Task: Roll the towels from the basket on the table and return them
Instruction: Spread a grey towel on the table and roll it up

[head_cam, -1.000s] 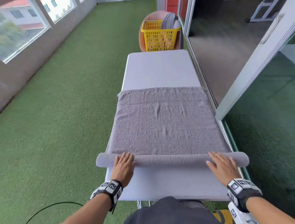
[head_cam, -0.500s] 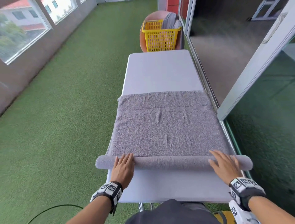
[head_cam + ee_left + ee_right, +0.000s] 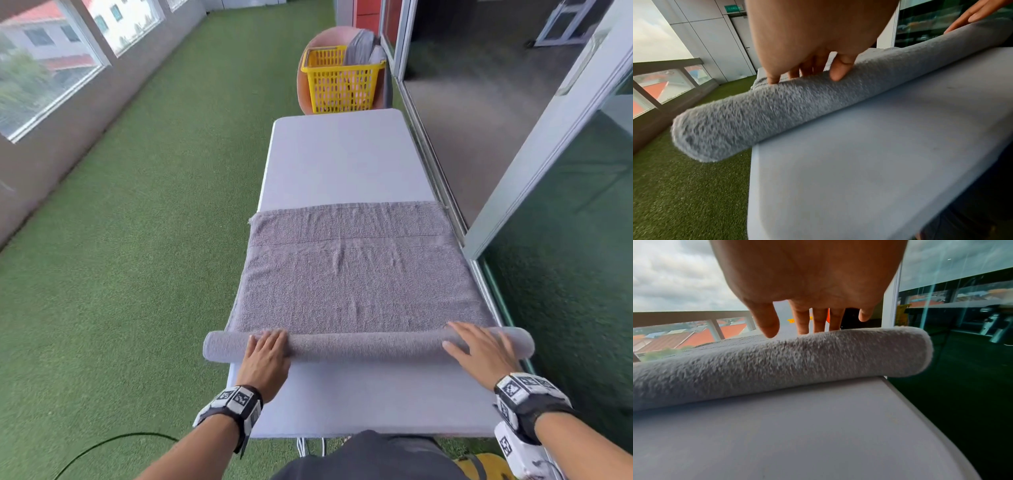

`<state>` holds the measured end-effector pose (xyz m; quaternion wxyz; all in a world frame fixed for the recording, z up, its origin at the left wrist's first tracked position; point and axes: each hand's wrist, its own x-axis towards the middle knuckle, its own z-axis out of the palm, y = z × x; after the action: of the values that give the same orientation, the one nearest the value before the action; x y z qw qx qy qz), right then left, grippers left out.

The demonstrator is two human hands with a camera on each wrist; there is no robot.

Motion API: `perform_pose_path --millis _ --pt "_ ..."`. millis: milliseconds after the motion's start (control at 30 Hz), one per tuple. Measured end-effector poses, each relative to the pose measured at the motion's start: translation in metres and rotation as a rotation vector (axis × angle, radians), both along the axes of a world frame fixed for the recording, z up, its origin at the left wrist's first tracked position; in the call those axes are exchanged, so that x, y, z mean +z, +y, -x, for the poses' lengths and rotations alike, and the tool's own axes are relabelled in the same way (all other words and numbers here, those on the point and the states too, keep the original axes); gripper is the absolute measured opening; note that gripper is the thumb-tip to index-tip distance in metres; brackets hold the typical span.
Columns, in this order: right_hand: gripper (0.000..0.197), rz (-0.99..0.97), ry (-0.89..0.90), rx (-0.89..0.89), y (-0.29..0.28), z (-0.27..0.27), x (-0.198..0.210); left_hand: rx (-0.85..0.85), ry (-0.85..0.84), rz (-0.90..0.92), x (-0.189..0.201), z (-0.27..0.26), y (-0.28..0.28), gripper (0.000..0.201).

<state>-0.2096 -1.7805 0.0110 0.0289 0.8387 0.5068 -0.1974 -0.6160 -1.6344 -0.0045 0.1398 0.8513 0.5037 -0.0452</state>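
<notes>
A fuzzy grey towel lies flat on the long white table in the middle of the head view. Its near edge is rolled into a long tube low in the frame. The left hand lies flat on the roll's left part, fingers straight. The right hand lies flat on its right part, fingers spread. The yellow plastic basket sits at the top, past the table's far end, with more grey towels inside
</notes>
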Motion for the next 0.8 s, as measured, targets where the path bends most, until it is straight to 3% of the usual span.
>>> perform_pose_path --millis 133,333,500,667,800 --pt "0.063 0.131 -0.070 0.074 -0.029 0.012 -0.014 -0.070 0.056 0.005 -0.014 0.018 -0.025 0.073" --pt "0.049 0.164 -0.071 0.069 -0.006 0.004 0.003 -0.075 -0.020 -0.075 -0.005 0.015 -0.012 0.036" --pt "0.052 -0.010 0.021 0.031 0.002 0.006 0.009 -0.007 -0.007 -0.037 -0.002 0.013 0.003 0.069" --pt "0.061 0.108 -0.117 0.088 -0.033 0.028 -0.004 -0.108 0.066 -0.043 -0.023 0.034 -0.020 0.066" --pt "0.053 0.166 -0.112 0.083 -0.010 0.016 0.005 -0.142 0.056 -0.076 -0.009 0.025 -0.003 0.049"
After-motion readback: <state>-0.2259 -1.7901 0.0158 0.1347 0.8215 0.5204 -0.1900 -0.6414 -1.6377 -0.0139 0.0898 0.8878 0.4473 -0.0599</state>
